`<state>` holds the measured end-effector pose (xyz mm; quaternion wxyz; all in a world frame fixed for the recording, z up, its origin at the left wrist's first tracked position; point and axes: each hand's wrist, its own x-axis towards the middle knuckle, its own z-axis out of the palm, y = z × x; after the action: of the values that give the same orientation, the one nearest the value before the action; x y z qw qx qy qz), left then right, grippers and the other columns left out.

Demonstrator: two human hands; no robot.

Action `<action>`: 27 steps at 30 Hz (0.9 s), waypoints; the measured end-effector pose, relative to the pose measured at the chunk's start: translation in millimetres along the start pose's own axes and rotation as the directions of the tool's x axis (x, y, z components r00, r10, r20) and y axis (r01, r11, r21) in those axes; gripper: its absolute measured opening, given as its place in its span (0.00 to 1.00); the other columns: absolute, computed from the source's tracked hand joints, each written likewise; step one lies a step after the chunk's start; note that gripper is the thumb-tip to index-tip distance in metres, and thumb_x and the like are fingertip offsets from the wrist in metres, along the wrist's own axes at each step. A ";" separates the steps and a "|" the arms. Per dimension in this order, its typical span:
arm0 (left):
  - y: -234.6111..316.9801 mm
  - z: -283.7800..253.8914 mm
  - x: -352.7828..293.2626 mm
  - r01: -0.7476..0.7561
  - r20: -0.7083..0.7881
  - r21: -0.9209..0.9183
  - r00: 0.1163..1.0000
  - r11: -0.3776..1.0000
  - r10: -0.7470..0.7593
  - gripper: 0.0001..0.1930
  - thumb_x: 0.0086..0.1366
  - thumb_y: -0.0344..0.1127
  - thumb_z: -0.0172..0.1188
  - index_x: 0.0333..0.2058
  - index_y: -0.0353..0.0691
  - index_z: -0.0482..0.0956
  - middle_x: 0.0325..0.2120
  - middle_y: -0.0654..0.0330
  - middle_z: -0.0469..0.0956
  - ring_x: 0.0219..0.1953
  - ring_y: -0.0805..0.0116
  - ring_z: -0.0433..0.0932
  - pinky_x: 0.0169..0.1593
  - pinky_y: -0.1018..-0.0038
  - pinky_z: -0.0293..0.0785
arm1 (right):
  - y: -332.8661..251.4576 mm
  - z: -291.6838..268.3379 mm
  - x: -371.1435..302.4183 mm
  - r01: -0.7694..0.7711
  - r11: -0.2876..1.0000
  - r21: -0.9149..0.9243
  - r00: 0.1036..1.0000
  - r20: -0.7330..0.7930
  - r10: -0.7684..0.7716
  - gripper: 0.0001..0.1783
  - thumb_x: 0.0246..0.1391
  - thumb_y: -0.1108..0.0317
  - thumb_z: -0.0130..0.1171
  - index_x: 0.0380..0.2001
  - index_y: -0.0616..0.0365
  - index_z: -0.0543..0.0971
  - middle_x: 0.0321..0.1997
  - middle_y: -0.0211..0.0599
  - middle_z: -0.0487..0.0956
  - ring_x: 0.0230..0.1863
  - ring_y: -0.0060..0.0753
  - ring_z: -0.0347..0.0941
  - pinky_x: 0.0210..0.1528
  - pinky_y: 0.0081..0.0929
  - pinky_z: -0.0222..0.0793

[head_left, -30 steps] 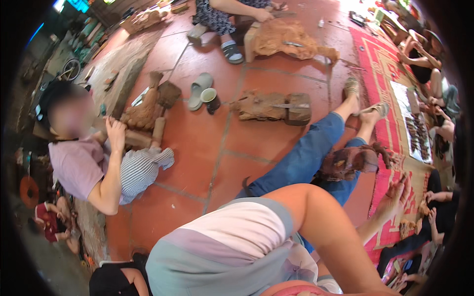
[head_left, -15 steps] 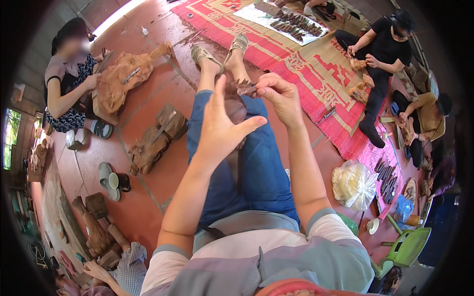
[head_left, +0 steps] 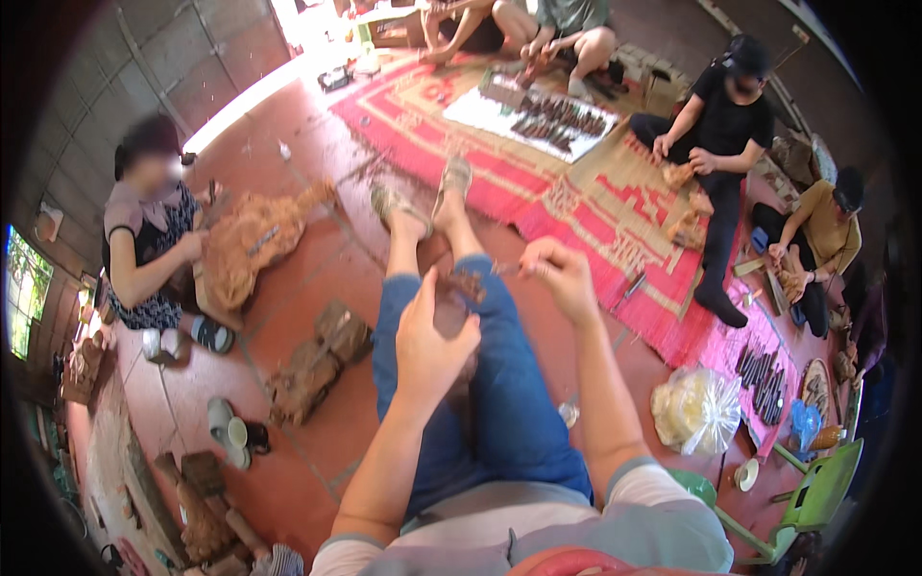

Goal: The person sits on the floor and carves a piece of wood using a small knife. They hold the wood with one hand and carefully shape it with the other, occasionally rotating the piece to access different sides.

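Between my knees is a reddish-brown wood carving [head_left: 465, 284] with a jagged upper edge; its lower part is partly hidden by my left hand [head_left: 430, 341]. The fingers and thumb of that hand are around the carving's near side. My right hand [head_left: 565, 280] is raised over my right knee, to the right of the carving and apart from it. Its thumb and fingertips are pinched together. A thin, blurred bit shows at their tips, too small to name.
A rough wood block [head_left: 322, 360] lies left of my legs, near grey slippers [head_left: 221, 422] and a cup [head_left: 240, 435]. At right are a plastic bag [head_left: 696, 411], dark tools [head_left: 762, 384] and a green chair [head_left: 824, 490]. Several people work around a red patterned mat [head_left: 567, 197].
My right hand has drawn away from the carving to the right. My left thumb has come in closer to its fingers. The view has tilted up, showing more of the far side.
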<state>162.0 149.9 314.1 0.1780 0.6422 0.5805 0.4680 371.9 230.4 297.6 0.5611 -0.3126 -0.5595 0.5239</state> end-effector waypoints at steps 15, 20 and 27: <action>7.9 -8.3 4.8 0.078 0.058 -0.023 0.995 0.997 -0.076 0.43 0.49 0.40 0.67 0.62 0.33 0.57 0.48 0.41 0.75 0.49 0.54 0.77 0.52 0.68 0.71 | -22.6 2.9 7.1 0.056 0.986 -0.156 0.998 0.027 -0.052 0.04 0.52 0.78 0.60 0.33 0.63 0.79 0.31 0.28 0.78 0.35 0.18 0.73 0.40 0.19 0.69; 29.4 -22.0 2.9 0.196 0.195 -0.149 0.967 0.969 -0.165 0.46 0.49 0.38 0.69 0.64 0.36 0.53 0.53 0.42 0.70 0.57 0.58 0.69 0.59 0.68 0.63 | -33.5 16.9 -4.4 0.139 0.901 -0.412 0.988 0.119 -0.098 0.04 0.51 0.77 0.61 0.32 0.64 0.79 0.32 0.29 0.78 0.36 0.18 0.72 0.40 0.18 0.68; 3.2 -17.3 8.8 0.204 0.242 -0.172 0.957 0.964 -0.159 0.47 0.48 0.48 0.69 0.64 0.37 0.56 0.55 0.42 0.68 0.58 0.55 0.68 0.59 0.68 0.62 | -24.2 22.5 0.5 0.138 0.944 -0.300 0.988 0.112 -0.109 0.04 0.48 0.81 0.60 0.29 0.63 0.80 0.31 0.30 0.76 0.35 0.22 0.73 0.37 0.19 0.69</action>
<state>148.9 151.7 328.6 0.3471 0.6143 0.5646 0.4282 356.0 219.4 324.5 0.5105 -0.3354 -0.6782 0.4087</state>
